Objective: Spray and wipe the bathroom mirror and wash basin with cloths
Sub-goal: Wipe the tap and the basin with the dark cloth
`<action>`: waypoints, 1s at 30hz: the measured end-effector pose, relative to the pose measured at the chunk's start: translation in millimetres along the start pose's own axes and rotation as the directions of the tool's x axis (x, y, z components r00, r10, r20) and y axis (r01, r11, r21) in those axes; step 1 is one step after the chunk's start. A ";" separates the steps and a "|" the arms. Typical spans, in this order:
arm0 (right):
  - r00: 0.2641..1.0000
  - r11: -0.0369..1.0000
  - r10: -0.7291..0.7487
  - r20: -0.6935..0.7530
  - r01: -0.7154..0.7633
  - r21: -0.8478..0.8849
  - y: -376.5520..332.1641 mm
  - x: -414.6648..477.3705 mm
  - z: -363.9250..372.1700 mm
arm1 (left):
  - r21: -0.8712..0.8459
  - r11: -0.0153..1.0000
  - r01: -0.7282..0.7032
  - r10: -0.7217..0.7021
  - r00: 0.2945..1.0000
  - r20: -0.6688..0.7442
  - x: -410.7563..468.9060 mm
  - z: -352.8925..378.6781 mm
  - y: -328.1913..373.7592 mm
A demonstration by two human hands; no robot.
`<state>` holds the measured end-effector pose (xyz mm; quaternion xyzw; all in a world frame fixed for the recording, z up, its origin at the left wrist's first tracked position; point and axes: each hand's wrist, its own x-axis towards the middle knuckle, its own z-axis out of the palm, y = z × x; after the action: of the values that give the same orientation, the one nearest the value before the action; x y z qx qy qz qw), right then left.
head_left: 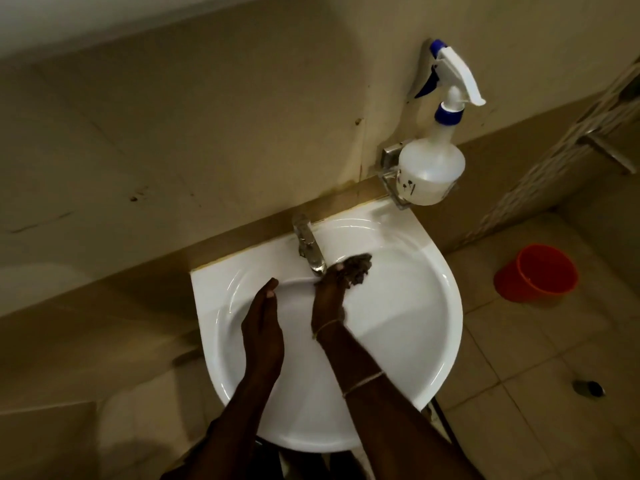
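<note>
A white wash basin (429, 306) hangs on a beige tiled wall. My right hand (330, 296) grips a dark, wadded cloth (358, 270) just under the spout of the steel tap (308, 245). My left hand (263, 327) hovers over the bowl to the left, fingers straight and together, holding nothing. A white spray bottle (431, 168) with a blue and white trigger head stands in a metal wall holder above the basin's right corner. The mirror is out of view.
An orange bucket (535, 273) stands on the tiled floor to the right of the basin. A small dark floor drain (588, 388) lies further right. A metal rail (609, 150) juts from the right wall. A tiled ledge runs behind the basin.
</note>
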<state>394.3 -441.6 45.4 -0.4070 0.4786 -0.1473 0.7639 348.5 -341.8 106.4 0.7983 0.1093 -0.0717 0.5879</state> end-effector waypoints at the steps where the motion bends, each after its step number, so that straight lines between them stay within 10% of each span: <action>1: 0.998 0.998 -0.050 -0.048 0.053 0.047 -15.8 11.1 0.3 | 0.005 1.000 0.000 0.000 1.000 -0.004 -0.3 -0.6 -1.4; 5: 0.955 0.981 -0.140 -0.260 0.170 0.096 -49.3 43.7 6.2 | 0.006 1.000 0.008 -0.007 1.000 -0.007 -2.7 -3.3 -5.0; 16: 0.990 0.998 -0.034 -0.140 0.028 -0.047 37.9 -35.8 58.5 | -0.075 0.996 -0.037 0.032 0.998 -0.062 -4.0 -39.6 -7.3; 23: 0.883 0.861 0.241 0.403 -0.003 -0.508 70.3 -93.0 66.3 | -0.247 0.967 -0.061 0.047 0.997 -0.064 -6.9 -64.9 -12.9; 30: 0.990 0.979 0.019 -0.136 -0.046 -0.197 5.1 -53.3 63.0 | -0.208 0.977 -0.046 0.027 0.995 -0.092 -15.6 -75.6 -16.7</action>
<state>420.5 -375.4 87.3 -0.4629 0.5477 -0.1132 0.6877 328.1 -266.3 117.4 0.7361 0.1275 -0.0133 0.6646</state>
